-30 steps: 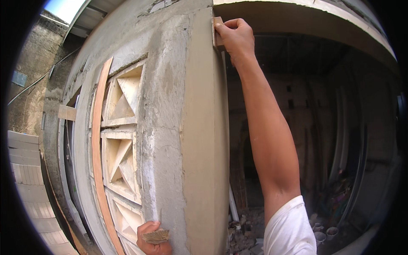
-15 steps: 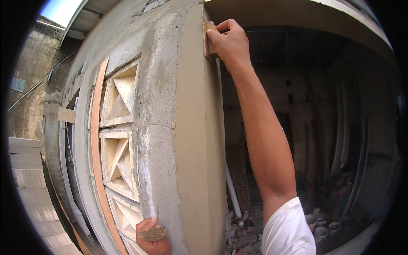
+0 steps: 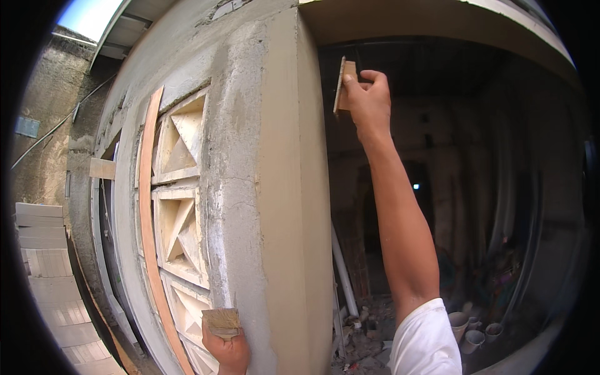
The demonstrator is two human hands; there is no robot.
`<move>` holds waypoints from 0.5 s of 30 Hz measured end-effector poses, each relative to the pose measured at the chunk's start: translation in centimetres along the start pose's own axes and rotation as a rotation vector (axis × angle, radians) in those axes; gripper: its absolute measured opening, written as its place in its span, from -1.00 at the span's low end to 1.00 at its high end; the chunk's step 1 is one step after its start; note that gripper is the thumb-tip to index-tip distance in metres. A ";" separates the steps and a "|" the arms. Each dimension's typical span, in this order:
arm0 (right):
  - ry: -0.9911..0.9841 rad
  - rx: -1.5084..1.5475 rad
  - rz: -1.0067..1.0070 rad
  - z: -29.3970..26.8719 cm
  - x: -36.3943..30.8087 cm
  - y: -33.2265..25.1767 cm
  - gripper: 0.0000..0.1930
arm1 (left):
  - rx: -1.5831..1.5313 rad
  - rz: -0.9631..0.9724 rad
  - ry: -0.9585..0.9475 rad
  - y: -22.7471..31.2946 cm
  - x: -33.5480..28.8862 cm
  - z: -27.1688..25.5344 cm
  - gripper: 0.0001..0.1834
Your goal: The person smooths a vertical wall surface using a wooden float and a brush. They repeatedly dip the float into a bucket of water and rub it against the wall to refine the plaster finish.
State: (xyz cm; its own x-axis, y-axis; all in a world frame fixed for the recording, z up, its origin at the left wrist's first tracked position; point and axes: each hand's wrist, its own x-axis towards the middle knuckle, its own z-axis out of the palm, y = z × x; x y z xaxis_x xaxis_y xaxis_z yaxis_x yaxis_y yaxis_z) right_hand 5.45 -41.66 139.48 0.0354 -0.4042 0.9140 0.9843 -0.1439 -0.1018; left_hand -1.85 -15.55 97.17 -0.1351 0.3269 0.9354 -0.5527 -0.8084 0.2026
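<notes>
Smooth beige-grey plaster (image 3: 281, 156) ran down the wall's corner beside a dark, open doorway (image 3: 462, 137), with rough grey cement (image 3: 240, 250) and cream openwork blocks with triangular hollows (image 3: 181, 225) to its left. High in the doorway, the right hand (image 3: 370, 103) pinched a small, flat, pale wooden float (image 3: 344, 95) by its back, its face apart from the plaster. Low down, the left hand (image 3: 228, 353) gripped what looked like a flat, straw-coloured bristle brush (image 3: 222, 321). If the float met the corner tilted, its edge could gouge the plaster, supposing that was soft, which could not be told. With the arm stretched so high, the fingertip pinch might twist, dropping the float toward the grey broken rubble (image 3: 369, 340).
</notes>
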 end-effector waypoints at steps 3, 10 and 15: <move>-0.017 0.469 -0.265 -5.1 -9.3 -2.3 -0.47 | -0.395 -0.439 -0.179 -0.6 0.4 -3.0 -0.50; -0.502 0.141 -0.932 -16.9 -27.4 -11.7 -0.57 | 0.136 -0.089 -0.848 9.6 6.2 -15.0 -0.26; -0.765 0.060 -1.103 -16.5 -36.3 -17.8 -0.69 | 0.266 0.028 -1.421 10.0 5.3 -16.7 -0.39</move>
State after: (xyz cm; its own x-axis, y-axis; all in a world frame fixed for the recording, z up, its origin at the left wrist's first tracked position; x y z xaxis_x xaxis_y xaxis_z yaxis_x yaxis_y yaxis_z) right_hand -16.22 -39.33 101.66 -0.7076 0.5016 0.4976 0.5668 -0.0175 0.8237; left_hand -21.83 -13.73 99.30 0.8605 -0.3162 0.3994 -0.3757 -0.9234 0.0783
